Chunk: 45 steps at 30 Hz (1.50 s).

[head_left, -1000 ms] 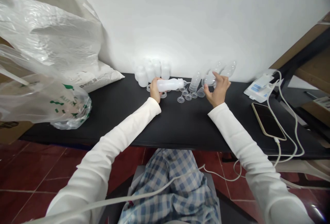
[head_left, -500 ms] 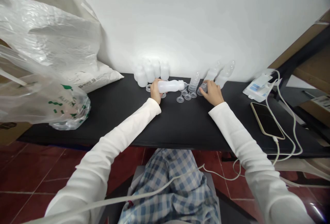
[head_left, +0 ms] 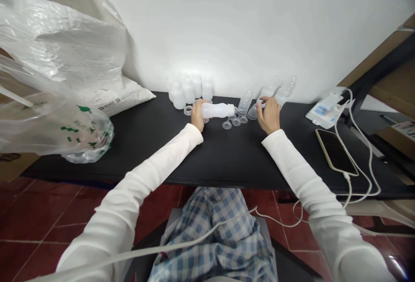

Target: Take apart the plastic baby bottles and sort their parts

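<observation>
My left hand (head_left: 197, 115) is closed around the base of a white plastic bottle (head_left: 215, 110), which lies sideways with its neck pointing right. Beyond the bottle's neck are several loose clear lids (head_left: 227, 125) with small pointed tops. A stack of clear nested lids (head_left: 244, 103) leans there too. My right hand (head_left: 270, 115) is bent, thumb and forefinger close together, beside a larger clear piece (head_left: 252, 112). What its fingers pinch is too small to make out. Behind that hand lean more clear nested stacks (head_left: 286, 88), partly hidden by it.
Several white bottles (head_left: 188, 91) stand against the wall at the back. Large plastic bags (head_left: 87, 135) fill the left of the black table (head_left: 227, 161). On the right lie a phone (head_left: 335, 151), a white charging cable (head_left: 369, 165) and a white-and-blue packet (head_left: 324, 111).
My right hand has drawn slightly back and up from the clear piece, uncovering more of it. The bottle in my left hand has shifted a little to the right.
</observation>
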Each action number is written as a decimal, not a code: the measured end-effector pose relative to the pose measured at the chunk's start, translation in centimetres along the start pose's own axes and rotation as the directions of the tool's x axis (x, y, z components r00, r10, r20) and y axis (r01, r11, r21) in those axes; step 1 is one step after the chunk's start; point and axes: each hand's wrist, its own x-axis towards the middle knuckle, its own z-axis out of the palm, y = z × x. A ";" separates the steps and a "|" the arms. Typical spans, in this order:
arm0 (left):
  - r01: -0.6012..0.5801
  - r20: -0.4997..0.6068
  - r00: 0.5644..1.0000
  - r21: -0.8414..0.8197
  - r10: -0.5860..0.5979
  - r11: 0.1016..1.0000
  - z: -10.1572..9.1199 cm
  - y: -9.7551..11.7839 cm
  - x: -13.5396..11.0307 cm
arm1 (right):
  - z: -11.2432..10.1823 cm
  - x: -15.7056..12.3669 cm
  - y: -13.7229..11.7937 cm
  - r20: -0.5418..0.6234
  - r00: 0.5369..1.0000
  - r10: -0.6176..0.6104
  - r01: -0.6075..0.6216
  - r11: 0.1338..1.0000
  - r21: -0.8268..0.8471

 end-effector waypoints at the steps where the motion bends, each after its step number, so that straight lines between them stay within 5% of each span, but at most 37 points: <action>1: -0.044 0.007 0.999 0.027 0.044 0.999 0.0 -0.1 -0.1 | -0.2 -0.1 -0.4 0.019 0.998 -0.052 0.051 0.998 0.049; 8: -0.223 0.117 0.970 0.093 0.211 0.970 0.0 -0.9 -0.6 | 0.0 -1.1 -3.5 0.252 0.873 -0.417 0.352 0.898 0.265; 20: -0.222 0.159 0.965 0.059 0.211 0.973 0.2 -0.5 -0.7 | 0.4 -1.3 -4.1 0.158 0.879 -0.449 0.412 0.884 0.220; 31: -0.099 0.152 0.984 0.011 0.096 0.995 0.1 0.0 -0.5 | 1.1 -2.1 -4.5 0.052 0.898 -0.436 0.419 0.886 0.199; 40: -0.206 0.206 0.956 -0.027 0.207 0.978 -0.2 -0.4 -0.1 | 1.0 -2.0 -4.8 0.049 0.875 -0.482 0.469 0.867 0.168; 45: -0.224 0.169 0.962 0.034 0.215 0.974 -0.1 -0.4 0.2 | 1.3 -1.9 -4.3 0.035 0.818 -0.574 0.562 0.810 0.167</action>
